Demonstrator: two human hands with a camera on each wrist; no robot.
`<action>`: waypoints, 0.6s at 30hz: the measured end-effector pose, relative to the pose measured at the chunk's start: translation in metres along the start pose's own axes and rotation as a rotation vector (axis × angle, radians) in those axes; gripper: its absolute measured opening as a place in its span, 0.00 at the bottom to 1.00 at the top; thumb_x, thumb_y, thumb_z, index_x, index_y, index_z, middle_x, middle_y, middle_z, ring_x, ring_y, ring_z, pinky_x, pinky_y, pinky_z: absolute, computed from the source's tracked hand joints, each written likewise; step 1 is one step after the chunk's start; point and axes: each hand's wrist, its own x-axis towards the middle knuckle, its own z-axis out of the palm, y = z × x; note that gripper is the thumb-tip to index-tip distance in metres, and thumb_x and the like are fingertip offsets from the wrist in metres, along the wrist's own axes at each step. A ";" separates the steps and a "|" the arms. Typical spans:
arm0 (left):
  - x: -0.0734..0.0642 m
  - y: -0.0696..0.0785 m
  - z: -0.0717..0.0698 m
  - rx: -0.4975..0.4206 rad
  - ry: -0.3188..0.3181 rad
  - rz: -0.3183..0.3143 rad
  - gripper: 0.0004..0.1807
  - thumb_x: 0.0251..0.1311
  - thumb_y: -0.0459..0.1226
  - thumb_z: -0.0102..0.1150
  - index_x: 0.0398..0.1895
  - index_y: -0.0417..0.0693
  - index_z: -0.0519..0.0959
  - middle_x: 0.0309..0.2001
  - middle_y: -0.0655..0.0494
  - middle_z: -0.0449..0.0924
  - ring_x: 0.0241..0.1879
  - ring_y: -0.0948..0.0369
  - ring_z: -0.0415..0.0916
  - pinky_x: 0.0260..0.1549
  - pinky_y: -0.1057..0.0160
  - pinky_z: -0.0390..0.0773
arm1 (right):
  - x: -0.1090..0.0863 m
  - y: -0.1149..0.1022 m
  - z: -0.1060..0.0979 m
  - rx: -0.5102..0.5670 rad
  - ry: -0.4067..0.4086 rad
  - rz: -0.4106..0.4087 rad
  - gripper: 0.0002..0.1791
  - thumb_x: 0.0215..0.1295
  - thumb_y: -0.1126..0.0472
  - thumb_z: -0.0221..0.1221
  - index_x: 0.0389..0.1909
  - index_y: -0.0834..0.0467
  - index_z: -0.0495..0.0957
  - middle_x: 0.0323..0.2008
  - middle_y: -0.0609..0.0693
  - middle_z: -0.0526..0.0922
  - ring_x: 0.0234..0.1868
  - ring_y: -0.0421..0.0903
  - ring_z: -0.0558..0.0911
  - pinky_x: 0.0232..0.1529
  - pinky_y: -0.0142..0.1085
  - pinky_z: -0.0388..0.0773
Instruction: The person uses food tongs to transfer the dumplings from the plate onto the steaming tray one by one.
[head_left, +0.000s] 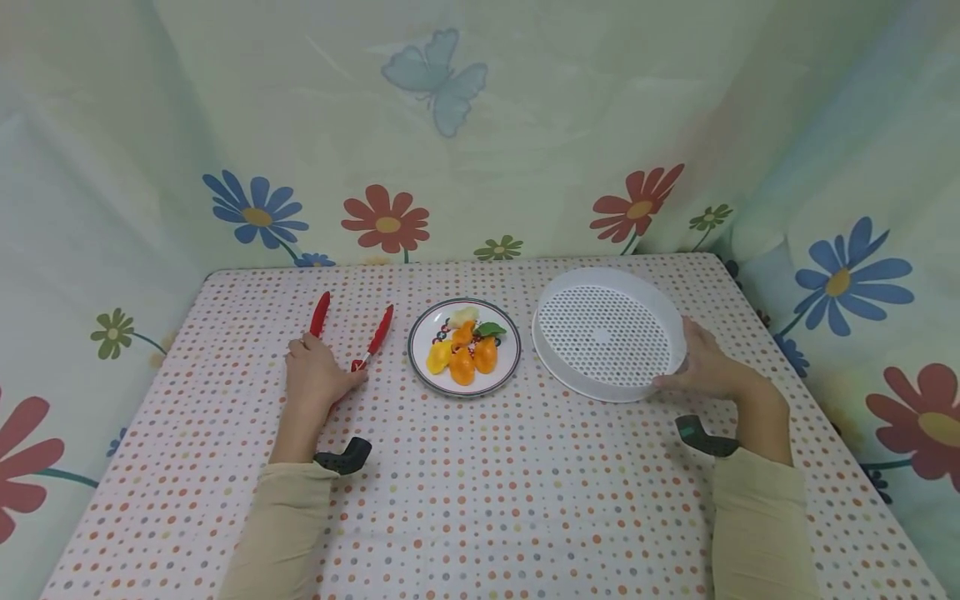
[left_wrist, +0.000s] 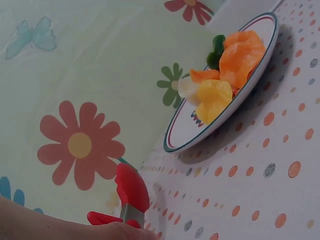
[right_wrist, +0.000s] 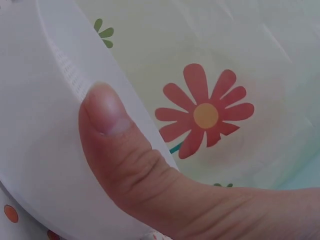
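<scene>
In the head view, my left hand point(head_left: 318, 375) holds a pair of red tongs point(head_left: 381, 329) at the left of the table, their two red-tipped arms spread apart. One tip of the tongs point(left_wrist: 132, 185) shows past the thumb in the left wrist view. At the right, my right hand point(head_left: 701, 364) grips the near right side of a round white sieve-like basket point(head_left: 600, 333) with a perforated bottom. Its thumb point(right_wrist: 107, 112) presses on the basket's outer wall point(right_wrist: 40, 135); the other fingers are mostly hidden behind the rim.
Between the hands stands a white plate point(head_left: 504, 327) with a dark rim. On it lie several orange and yellow dumpling-like pieces point(head_left: 462, 367), a whitish piece point(head_left: 465, 316) and a green leaf point(head_left: 489, 330). A dotted cloth point(head_left: 480, 492) covers the table; a flowered curtain point(head_left: 525, 125) hangs behind.
</scene>
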 end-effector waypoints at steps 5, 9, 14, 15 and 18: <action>0.001 0.003 -0.003 -0.083 0.090 0.052 0.59 0.43 0.47 0.73 0.68 0.25 0.46 0.62 0.26 0.54 0.60 0.37 0.62 0.60 0.44 0.67 | -0.001 -0.001 0.000 -0.005 -0.007 0.023 0.73 0.49 0.42 0.68 0.69 0.69 0.19 0.68 0.78 0.27 0.68 0.77 0.34 0.60 0.72 0.45; 0.002 0.008 -0.004 -0.120 0.125 0.087 0.58 0.43 0.45 0.74 0.71 0.33 0.47 0.65 0.31 0.53 0.59 0.39 0.64 0.58 0.43 0.70 | -0.001 -0.001 -0.001 -0.008 -0.009 0.031 0.73 0.50 0.42 0.68 0.69 0.69 0.18 0.68 0.78 0.27 0.67 0.78 0.34 0.60 0.72 0.45; 0.001 0.018 -0.007 -0.150 0.131 0.177 0.58 0.39 0.43 0.76 0.71 0.37 0.51 0.64 0.36 0.58 0.59 0.41 0.67 0.56 0.42 0.71 | -0.002 -0.002 0.000 -0.008 -0.015 0.035 0.73 0.50 0.42 0.67 0.68 0.70 0.18 0.67 0.78 0.26 0.67 0.78 0.33 0.60 0.72 0.45; 0.001 0.020 -0.007 -0.151 0.131 0.199 0.58 0.39 0.43 0.77 0.71 0.38 0.51 0.64 0.37 0.59 0.59 0.41 0.67 0.55 0.42 0.72 | -0.002 -0.002 0.000 -0.008 -0.018 0.037 0.73 0.50 0.42 0.67 0.68 0.70 0.18 0.67 0.78 0.26 0.67 0.78 0.34 0.60 0.72 0.45; -0.001 0.028 -0.009 -0.118 0.125 0.278 0.57 0.38 0.43 0.77 0.70 0.39 0.52 0.64 0.38 0.61 0.57 0.43 0.69 0.54 0.44 0.73 | -0.002 -0.002 0.000 -0.006 -0.023 0.043 0.73 0.50 0.41 0.67 0.68 0.70 0.17 0.67 0.79 0.26 0.67 0.78 0.34 0.60 0.72 0.45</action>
